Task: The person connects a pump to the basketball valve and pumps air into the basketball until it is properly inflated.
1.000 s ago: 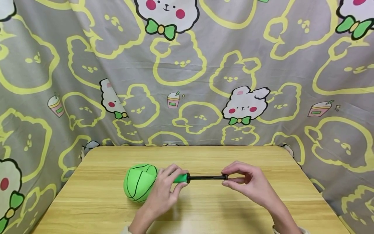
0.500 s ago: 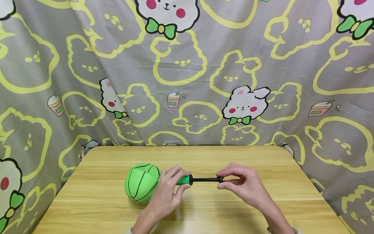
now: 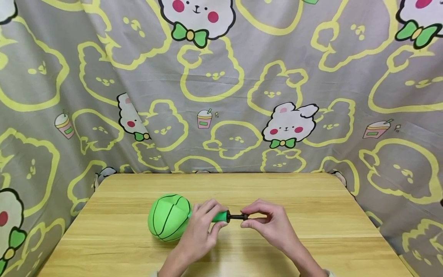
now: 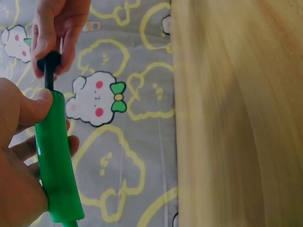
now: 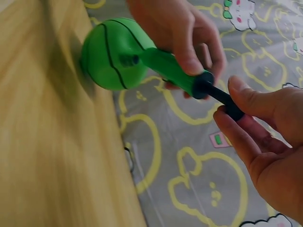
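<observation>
A green ball (image 3: 169, 219) with black lines sits on the table at left of centre, its top dented in the head view. My left hand (image 3: 200, 231) grips the green barrel of a hand pump (image 4: 57, 161), whose narrow end points at the ball. In the right wrist view that end meets the ball (image 5: 113, 56) beside a small dark spot. Thumb and fingers of my right hand (image 3: 271, 223) pinch the black knob of the pump's plunger. A short stretch of black rod shows between knob and barrel.
The wooden table (image 3: 311, 200) spreads around both hands. A grey curtain (image 3: 228, 92) with yellow outlines and white rabbits hangs behind the table's far edge and along its sides.
My right hand has moved left with the plunger knob, so much less of the black rod shows outside the barrel. My left hand and the pump have shifted slightly right and nearer.
</observation>
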{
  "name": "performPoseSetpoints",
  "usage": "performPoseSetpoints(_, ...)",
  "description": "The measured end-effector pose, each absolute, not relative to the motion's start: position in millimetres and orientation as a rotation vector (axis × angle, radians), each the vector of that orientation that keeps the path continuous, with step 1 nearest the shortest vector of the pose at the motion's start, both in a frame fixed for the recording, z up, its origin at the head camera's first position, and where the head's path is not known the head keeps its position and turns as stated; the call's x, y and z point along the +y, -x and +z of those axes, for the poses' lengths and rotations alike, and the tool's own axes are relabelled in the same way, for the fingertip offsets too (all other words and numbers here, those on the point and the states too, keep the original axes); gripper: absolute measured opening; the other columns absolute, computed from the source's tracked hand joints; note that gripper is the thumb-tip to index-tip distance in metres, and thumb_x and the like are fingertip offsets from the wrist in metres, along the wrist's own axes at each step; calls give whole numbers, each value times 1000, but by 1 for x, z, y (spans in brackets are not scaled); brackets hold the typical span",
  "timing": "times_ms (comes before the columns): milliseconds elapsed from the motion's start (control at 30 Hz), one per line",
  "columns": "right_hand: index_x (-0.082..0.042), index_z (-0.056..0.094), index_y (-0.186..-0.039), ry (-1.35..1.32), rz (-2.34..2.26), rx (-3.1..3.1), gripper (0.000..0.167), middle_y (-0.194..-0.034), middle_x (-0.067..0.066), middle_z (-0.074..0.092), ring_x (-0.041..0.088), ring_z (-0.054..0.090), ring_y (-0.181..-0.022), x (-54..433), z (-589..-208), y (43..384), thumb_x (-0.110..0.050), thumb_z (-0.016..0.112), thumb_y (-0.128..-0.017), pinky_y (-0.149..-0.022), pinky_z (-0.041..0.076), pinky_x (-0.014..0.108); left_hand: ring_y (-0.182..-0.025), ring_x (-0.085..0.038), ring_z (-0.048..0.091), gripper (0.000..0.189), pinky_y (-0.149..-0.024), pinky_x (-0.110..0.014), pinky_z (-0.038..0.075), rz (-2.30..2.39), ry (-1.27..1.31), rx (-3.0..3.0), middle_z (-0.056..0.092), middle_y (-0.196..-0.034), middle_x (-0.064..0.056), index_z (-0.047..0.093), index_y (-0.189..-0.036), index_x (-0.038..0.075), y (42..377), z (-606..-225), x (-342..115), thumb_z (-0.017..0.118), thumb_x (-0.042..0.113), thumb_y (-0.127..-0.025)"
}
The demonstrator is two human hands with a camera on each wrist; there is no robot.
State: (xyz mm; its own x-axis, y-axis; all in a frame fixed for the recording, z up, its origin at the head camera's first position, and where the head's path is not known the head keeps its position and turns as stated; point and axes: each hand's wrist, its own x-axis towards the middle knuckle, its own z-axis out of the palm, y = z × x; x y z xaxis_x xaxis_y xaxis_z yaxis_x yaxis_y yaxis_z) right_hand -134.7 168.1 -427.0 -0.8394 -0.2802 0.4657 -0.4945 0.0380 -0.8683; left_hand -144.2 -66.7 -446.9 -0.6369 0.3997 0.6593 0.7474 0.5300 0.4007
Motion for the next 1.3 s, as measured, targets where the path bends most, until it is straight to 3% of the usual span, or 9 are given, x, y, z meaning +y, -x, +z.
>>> performPoseSetpoints(367,-7,77,-104,-768,1937,-2168,25,-101,13,73,23,72,-97,157,-439,138,0,83,-81,-75,60,38,-94,-7,60,26,-83,-34,39,-866,947,-2292,61,-104,9,70,-111,15,145,-450,-63,80,17,-87)
performPoseSetpoints(733,-1,72,-107,-887,1937,-2178,21,-106,13,69,29,71,-100,167,-426,136,0,80,-87,-79,59,39,-92,-5,60,24,-84,-34,40,-901,935,-2326,61,-106,10,69,-112,17,146,-447,-68,78,22,-90)
performPoseSetpoints(900,-7,73,-107,-869,1906,-2216,22,-107,11,68,27,71,-98,176,-421,137,0,80,-87,-79,59,39,-92,-4,60,23,-84,-35,41,-912,910,-2336,61,-106,10,69,-111,18,147,-447,-70,78,22,-90)
performPoseSetpoints(1300,-6,72,-105,-879,1865,-2257,25,-105,15,67,26,68,-99,199,-407,138,4,81,-84,-79,59,41,-92,-5,59,22,-86,-35,41,-930,896,-2307,62,-106,10,70,-111,16,150,-445,-76,77,22,-91)
